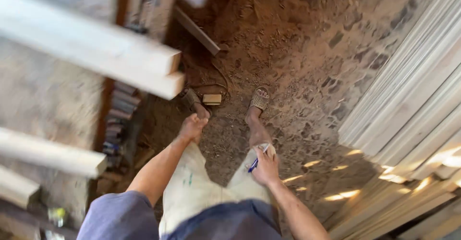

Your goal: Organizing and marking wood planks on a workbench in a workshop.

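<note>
Low in the frame, just right of centre, the right hand (265, 169) has its grip clamped on a slim blue-and-white pen (255, 160), held against the pale, paint-flecked shorts (192, 192). Left of it, at mid-frame, the left hand (193, 127) hangs loose with fingers curled together, holding nothing I can see. Beyond them, sandalled feet stand on the reddish dirt floor (297, 43), a small wooden block (212, 99) between them. Pale planed timber boards (96, 53) jut in at upper left. To my eye this is walking between marking jobs; the next move needs the pen brought to a board.
</note>
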